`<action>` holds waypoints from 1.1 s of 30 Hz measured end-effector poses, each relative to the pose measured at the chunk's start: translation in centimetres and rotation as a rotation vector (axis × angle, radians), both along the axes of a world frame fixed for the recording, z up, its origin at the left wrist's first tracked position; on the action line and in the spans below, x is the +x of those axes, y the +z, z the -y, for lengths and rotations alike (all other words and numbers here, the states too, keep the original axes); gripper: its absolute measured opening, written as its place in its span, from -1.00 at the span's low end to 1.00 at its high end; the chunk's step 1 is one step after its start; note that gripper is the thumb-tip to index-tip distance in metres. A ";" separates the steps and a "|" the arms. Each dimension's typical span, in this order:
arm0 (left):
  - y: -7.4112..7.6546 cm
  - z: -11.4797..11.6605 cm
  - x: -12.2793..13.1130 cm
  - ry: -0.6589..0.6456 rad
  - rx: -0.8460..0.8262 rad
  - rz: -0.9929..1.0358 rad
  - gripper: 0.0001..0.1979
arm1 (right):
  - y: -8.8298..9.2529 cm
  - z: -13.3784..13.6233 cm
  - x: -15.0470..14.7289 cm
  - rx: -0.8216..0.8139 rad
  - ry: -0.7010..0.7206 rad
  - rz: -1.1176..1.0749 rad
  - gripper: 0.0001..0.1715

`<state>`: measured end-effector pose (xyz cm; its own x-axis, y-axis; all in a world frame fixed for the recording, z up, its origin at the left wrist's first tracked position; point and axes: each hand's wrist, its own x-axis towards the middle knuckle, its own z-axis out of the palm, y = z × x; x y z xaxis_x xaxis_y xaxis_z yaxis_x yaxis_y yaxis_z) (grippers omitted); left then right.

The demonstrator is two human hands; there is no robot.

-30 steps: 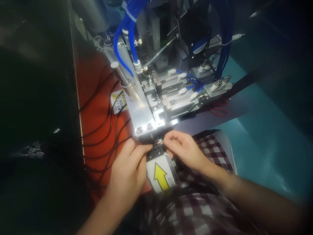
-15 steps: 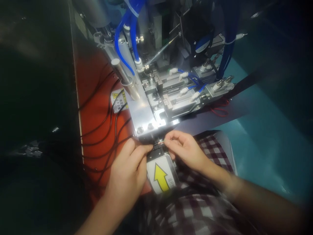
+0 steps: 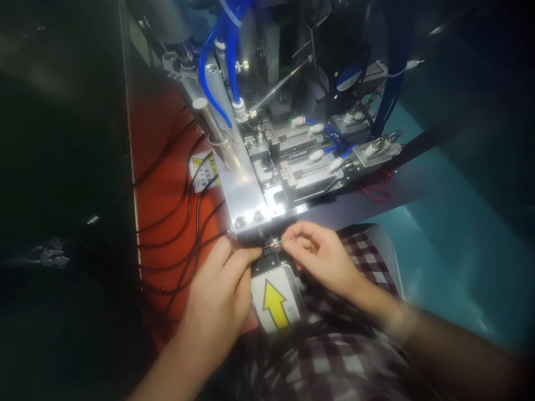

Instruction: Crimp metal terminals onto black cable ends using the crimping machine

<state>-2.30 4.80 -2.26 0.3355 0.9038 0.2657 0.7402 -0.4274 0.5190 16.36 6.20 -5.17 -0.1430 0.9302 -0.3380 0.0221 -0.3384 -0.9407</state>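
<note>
In front of the machine's metal block, both hands work close together. My left hand is closed, thumb and forefinger meeting at a small dark slot in the black fixture; what they grip, if anything, is hidden. My right hand pinches the end of a thin orange-coloured wire, which spans the short gap between the fingertips of both hands. Just below the hands lies a white plate with a yellow arrow.
Several black cables cross the red-orange base on the left, by a warning label. Air cylinders with blue tubes stand behind the hands. A bundle of metal-ended connectors lies far left. Checked cloth covers my lap.
My right hand has shifted slightly to the right, and a little more of the thin wire shows between the fingertips. The left hand stays almost in place.
</note>
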 end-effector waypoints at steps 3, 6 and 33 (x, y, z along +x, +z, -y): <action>0.1 0.0 -0.1 0.011 -0.005 -0.002 -0.77 | -0.2 0.0 -0.1 0.060 -0.009 0.027 -0.88; 0.1 0.0 0.0 0.012 -0.004 -0.007 -0.77 | -0.4 0.0 -0.2 0.099 -0.018 0.046 -0.90; 0.1 -0.1 0.1 0.006 0.004 0.013 -0.76 | -0.1 0.1 -0.5 -0.008 -0.002 0.007 -0.81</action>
